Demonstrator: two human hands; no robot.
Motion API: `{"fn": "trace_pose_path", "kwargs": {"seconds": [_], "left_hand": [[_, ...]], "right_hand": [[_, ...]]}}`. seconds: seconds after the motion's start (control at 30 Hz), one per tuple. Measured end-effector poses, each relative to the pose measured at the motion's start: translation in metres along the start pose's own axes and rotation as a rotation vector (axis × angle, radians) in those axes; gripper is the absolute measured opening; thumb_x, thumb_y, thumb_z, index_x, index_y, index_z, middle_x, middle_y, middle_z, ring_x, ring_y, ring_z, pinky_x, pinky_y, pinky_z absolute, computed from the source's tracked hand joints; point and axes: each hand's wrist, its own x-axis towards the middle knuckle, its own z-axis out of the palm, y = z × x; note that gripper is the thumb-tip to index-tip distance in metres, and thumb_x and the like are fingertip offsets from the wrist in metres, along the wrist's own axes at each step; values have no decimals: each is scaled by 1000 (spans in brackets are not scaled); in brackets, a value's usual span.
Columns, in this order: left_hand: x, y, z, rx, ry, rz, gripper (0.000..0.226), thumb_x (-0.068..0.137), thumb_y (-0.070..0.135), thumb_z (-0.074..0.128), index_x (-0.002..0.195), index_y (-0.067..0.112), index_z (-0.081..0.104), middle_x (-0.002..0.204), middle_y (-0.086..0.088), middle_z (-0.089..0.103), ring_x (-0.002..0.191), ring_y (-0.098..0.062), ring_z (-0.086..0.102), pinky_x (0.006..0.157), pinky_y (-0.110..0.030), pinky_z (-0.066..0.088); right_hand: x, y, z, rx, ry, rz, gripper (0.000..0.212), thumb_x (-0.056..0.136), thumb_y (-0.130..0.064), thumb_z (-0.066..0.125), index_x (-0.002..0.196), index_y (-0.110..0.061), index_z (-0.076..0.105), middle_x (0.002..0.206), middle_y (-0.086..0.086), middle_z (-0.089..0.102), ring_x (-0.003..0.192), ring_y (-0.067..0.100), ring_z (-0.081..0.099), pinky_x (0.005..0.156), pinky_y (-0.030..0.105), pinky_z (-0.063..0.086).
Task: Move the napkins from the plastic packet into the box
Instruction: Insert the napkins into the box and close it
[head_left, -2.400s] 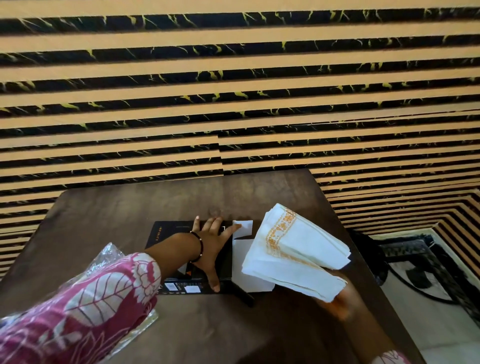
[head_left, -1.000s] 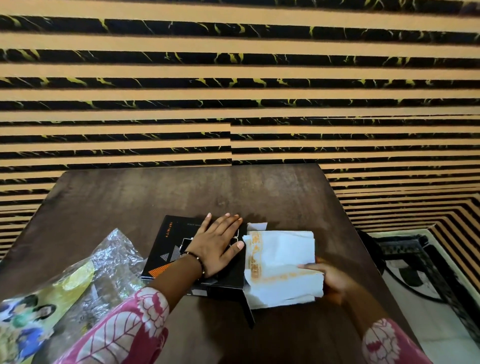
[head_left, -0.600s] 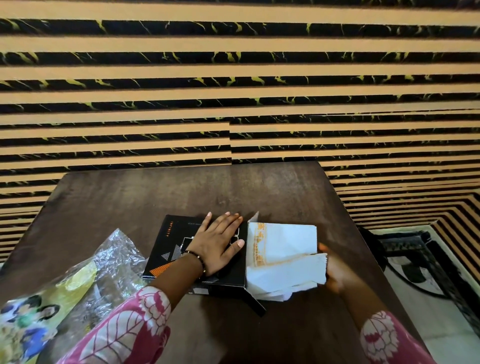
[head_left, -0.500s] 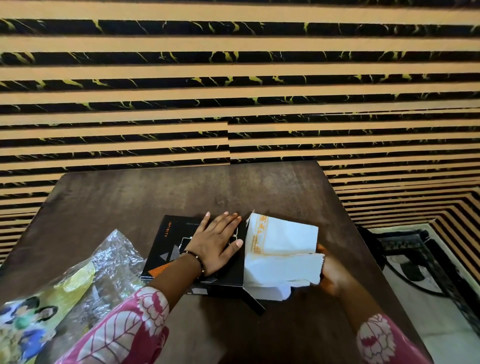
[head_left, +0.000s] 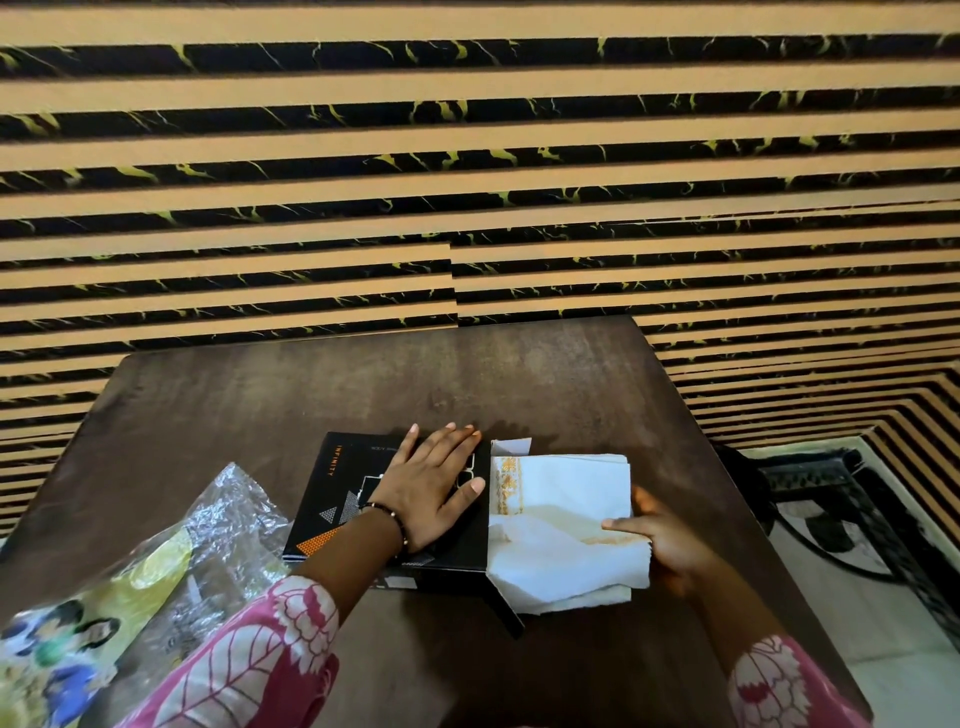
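At desk (head_left: 519, 374) centre: left hand (head_left: 434, 491) flat, pinning box (head_left: 332, 499). Right hand (head_left: 662, 540) fingers pinch napkins (head_left: 563, 525) at open end. Best square the stack, feed level, flaps clear.

A: What's hidden, from where you stand?
B: Box (head_left: 332, 499): top partly under the left hand (head_left: 434, 480); small print unreadable. Napkins (head_left: 561, 525): inner ends concealed in the box mouth. Right hand (head_left: 662, 545): fingers behind the stack.
A: Cut off?
B: Plastic packet (head_left: 156, 582), at the lower-left edge
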Motion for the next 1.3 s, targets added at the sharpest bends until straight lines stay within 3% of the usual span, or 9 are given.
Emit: {"fn": "trace_pose_path", "kwargs": {"seconds": [0.23,0.33,0.43,0.6,0.77,0.83,0.9,1.03,1.3], "left_hand": [[0,-1,0,4,-3,4,88,75,71,-13,147,26,10,156,8,15,144,-7,1,116,-39,-12],[1,0,0,-3,2,6,87,77,73,-6,147,24,12,156,7,16,144,-8,2,116,-40,-11],[1,0,1,39,-12,5,81,80,69,10,147,24,10,157,7,14,144,-9,2,117,-42,-10],[2,-2,2,62,-36,0,81,79,68,18,147,26,6,157,8,11,144,-10,1,117,-44,-9],[2,-2,2,61,-49,-6,81,78,66,17,147,26,5,157,7,10,144,-9,0,116,-43,-11],[2,-2,2,67,-40,-5,80,78,66,17,147,26,5,157,8,11,144,-9,0,117,-43,-10],[2,-2,1,68,-32,-1,80,78,66,17,147,27,5,157,8,11,144,-10,0,117,-44,-9],[2,-1,0,64,-33,-2,79,78,66,18,147,28,4,157,9,11,144,-10,0,117,-44,-10],[2,-1,0,52,-28,1,79,79,65,20,147,28,7,157,8,14,144,-10,2,116,-42,-10]], "right_hand": [[9,7,6,114,62,-12,42,84,8,54,123,-9,50,100,13,68,78,24,69,60,30,57],[13,13,6,202,126,-33,43,85,7,54,125,-8,49,109,18,66,85,31,66,71,41,57],[17,11,4,199,199,-53,48,87,1,56,131,-13,43,108,10,65,91,29,64,76,46,53],[13,3,2,41,19,4,59,86,3,56,138,-15,35,118,11,61,97,24,63,77,36,53],[6,10,0,17,14,-4,62,86,6,54,140,-15,32,117,11,61,93,22,64,61,25,58],[7,14,2,55,54,-14,60,86,5,55,139,-14,34,123,14,59,97,26,64,68,31,57],[7,16,5,86,61,-13,53,86,4,55,134,-13,39,117,12,62,97,27,64,74,36,55],[1,13,12,95,-20,-7,43,88,5,53,122,-20,42,103,4,65,90,21,65,65,27,59],[-2,16,11,92,-7,-53,55,85,8,54,133,-13,41,113,10,64,96,26,65,71,34,56]]}}
